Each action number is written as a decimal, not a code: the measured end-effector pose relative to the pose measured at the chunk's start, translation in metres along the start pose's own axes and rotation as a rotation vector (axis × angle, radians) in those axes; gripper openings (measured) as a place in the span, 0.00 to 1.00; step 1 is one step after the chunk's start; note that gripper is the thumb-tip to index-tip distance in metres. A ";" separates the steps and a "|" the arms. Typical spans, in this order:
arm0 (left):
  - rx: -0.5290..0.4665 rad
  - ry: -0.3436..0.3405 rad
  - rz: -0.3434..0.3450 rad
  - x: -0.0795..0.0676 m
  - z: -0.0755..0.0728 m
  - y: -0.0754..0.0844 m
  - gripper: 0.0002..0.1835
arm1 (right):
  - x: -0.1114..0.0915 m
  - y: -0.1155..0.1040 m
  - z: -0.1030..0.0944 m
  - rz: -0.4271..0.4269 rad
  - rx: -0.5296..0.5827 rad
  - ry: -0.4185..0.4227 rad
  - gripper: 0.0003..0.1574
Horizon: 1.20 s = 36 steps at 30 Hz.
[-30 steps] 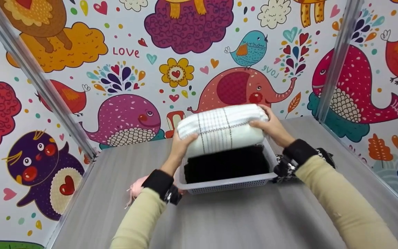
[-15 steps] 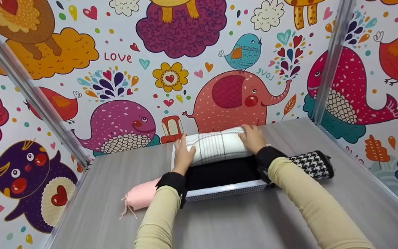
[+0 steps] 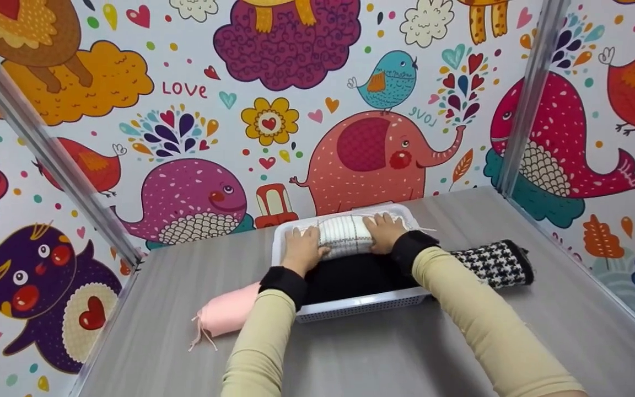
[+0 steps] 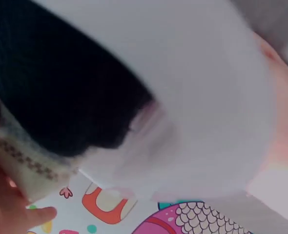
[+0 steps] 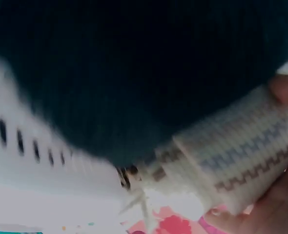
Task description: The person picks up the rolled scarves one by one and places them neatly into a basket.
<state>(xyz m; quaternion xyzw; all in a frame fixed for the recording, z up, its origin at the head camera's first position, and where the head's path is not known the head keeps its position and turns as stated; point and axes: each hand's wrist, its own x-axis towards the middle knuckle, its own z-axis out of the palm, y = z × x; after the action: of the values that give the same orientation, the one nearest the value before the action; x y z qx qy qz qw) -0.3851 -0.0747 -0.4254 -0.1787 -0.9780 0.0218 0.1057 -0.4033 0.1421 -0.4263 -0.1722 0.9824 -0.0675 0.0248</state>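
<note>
- The left hand (image 3: pixel 302 251) and right hand (image 3: pixel 386 231) each have a grip around one end of the white checked roll (image 3: pixel 345 236).
- It lies in the basket (image 3: pixel 361 304), far side, beyond black cloth (image 3: pixel 359 275).
- Worktop (image 3: pixel 361 358): pink roll (image 3: pixel 228 312) left, houndstooth roll (image 3: pixel 494 264) right.

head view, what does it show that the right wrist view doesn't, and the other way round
Only the head view: the left hand, the pink corded roll left of the basket and the black-and-white houndstooth roll to its right.

Only the right wrist view, close up: slots in the basket's inner wall and the blue stepped band on the rolled white cloth.

Both: the right hand on that cloth, the black cloth, the basket and some cartoon-print backdrop.
</note>
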 end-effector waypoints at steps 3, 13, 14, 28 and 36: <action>-0.015 0.016 -0.026 0.000 0.000 0.007 0.24 | 0.004 0.004 0.007 0.029 0.030 -0.032 0.47; -0.106 -0.146 -0.158 -0.003 -0.007 0.011 0.27 | 0.019 0.002 0.024 0.062 0.014 0.044 0.38; -0.096 -0.142 -0.157 -0.004 -0.007 0.011 0.27 | 0.019 0.001 0.026 0.065 0.009 0.056 0.37; -0.261 -0.170 -0.009 -0.002 -0.005 -0.011 0.31 | -0.009 0.001 -0.009 0.003 0.139 0.083 0.39; -0.512 -0.023 0.219 -0.044 0.000 -0.076 0.33 | -0.058 0.043 -0.019 -0.196 0.390 0.432 0.25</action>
<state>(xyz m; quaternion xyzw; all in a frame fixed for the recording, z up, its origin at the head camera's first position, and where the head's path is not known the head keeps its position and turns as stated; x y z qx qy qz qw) -0.3707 -0.1616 -0.4277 -0.3040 -0.9276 -0.2126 0.0429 -0.3646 0.2038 -0.4123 -0.2399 0.9123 -0.2918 -0.1585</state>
